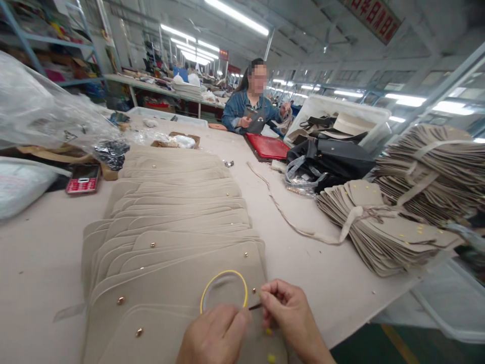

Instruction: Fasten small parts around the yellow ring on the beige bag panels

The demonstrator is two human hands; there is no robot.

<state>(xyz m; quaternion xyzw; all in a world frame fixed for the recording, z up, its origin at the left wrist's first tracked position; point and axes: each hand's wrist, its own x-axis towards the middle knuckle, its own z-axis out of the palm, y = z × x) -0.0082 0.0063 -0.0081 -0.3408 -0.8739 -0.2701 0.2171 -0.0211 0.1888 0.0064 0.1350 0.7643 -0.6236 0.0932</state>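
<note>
My left hand [215,334], slightly blurred, is closed at the lower edge of a thin yellow-rimmed ring [246,293], which looks like a narrow roll of yellow tape. To its right, my right hand [290,314] is closed, with a thin dark pointed tool [255,307] sticking out of its fingers towards the left hand. Both hands are over the nearest of several overlapping beige flat pieces [182,273], which bear gold studs [139,332]. Small yellow bits [271,358] show on the front piece beside my right hand.
Tied bundles of beige pieces [382,227] lie at the right, trailing a cloth strip [288,220]. A black bag [333,162] and a white bin [341,108] are behind. A red phone [83,178] lies at the left. Across the table [45,263] sits a person [252,103].
</note>
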